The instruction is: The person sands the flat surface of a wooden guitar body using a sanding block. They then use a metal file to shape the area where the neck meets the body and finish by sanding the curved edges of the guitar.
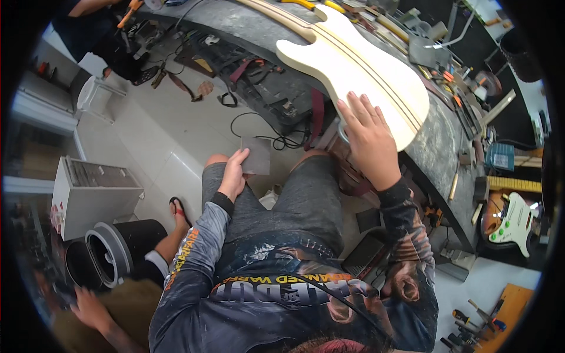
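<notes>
My left hand grips a square grey sheet, like sandpaper, over my lap. My right hand lies with fingers stretched out on the lower body of a pale, unfinished electric guitar, which has darker stripes down its middle and rests along the edge of a dusty, curved workbench. Some round object under my right palm is mostly hidden.
Hand tools crowd the bench; a sunburst guitar stands at right. Cords and clutter lie beneath. A person is at upper left, another person's arm at lower left, near a white cabinet and black bins.
</notes>
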A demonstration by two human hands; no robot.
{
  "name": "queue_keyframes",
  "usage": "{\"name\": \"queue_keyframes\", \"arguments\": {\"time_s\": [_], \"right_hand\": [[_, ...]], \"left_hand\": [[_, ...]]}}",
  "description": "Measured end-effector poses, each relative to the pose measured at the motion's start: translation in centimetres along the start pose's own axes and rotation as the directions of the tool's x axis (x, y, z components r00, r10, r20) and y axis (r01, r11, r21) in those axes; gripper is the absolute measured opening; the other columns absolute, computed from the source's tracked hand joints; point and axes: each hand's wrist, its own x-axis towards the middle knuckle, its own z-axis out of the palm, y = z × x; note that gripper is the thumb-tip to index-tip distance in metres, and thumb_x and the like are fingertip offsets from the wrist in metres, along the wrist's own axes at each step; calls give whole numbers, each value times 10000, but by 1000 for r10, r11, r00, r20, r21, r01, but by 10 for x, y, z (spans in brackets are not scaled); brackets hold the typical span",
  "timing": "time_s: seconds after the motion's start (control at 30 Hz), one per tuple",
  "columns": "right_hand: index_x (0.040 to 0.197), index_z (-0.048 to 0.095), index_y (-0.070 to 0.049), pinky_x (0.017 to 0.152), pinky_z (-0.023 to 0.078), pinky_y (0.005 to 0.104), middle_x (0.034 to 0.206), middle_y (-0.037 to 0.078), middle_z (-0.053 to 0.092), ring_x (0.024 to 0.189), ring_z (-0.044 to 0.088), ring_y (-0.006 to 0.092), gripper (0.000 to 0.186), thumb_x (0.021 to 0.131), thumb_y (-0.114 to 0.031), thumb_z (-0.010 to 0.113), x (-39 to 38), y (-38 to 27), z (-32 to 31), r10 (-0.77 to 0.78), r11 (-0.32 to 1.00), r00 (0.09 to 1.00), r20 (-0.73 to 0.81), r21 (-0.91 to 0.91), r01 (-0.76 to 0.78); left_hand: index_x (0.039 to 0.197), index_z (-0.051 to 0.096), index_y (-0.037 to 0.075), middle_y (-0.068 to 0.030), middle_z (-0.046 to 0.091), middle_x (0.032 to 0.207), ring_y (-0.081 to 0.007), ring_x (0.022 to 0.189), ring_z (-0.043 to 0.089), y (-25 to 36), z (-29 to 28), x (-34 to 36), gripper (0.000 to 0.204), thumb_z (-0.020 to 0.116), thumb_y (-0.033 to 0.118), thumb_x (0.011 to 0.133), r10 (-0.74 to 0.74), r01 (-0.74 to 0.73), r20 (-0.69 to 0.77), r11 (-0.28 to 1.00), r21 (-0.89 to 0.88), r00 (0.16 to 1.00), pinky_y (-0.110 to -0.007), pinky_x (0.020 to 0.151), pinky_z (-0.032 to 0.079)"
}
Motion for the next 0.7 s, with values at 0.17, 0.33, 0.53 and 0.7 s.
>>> {"name": "queue_keyframes", "arguments": {"time_s": [0.17, 0.33, 0.53, 0.7], "right_hand": [[1605, 615, -180, 1282, 425, 527, 1676, 103, 576, 1577, 517, 337, 546, 1068, -85, 614, -16, 3, -10, -7, 1000, 1000, 29, -6, 7], [1613, 611, -176, 1297, 404, 530, 1698, 113, 553, 1592, 500, 342, 555, 1068, -75, 610, -14, 1, -4, 0, 1000, 1000, 25, -21, 1], [1648, 569, -177, 1310, 389, 526, 1707, 123, 539, 1600, 487, 347, 608, 1052, -94, 650, 0, -3, 6, -3, 999, 1000, 13, -49, 3], [1670, 537, -171, 1318, 380, 522, 1724, 134, 517, 1611, 470, 346, 658, 1031, -112, 687, 7, -6, 12, 51, 996, 998, 20, -70, -50]], "left_hand": [[1442, 658, 98, -42, 748, 1317, -195, 1171, 737, 1, -5, -2, 397, 626, 349, 1136, 30, -29, 16, 999, -19, 999, -419, 953, 621], [1451, 657, 87, -49, 741, 1337, -202, 1202, 724, 2, -10, -5, 406, 636, 340, 1133, 37, -36, 20, 999, -34, 999, -441, 994, 605], [1452, 653, 41, -76, 746, 1298, -200, 1175, 712, 3, 2, -8, 417, 625, 320, 1143, 91, -90, 35, 995, -41, 995, -395, 975, 588], [1491, 639, 87, -56, 740, 1353, -179, 1230, 707, 3, -1, -9, 457, 646, 365, 1128, 21, -22, 54, 1000, 10, 998, -391, 1029, 578]]}}
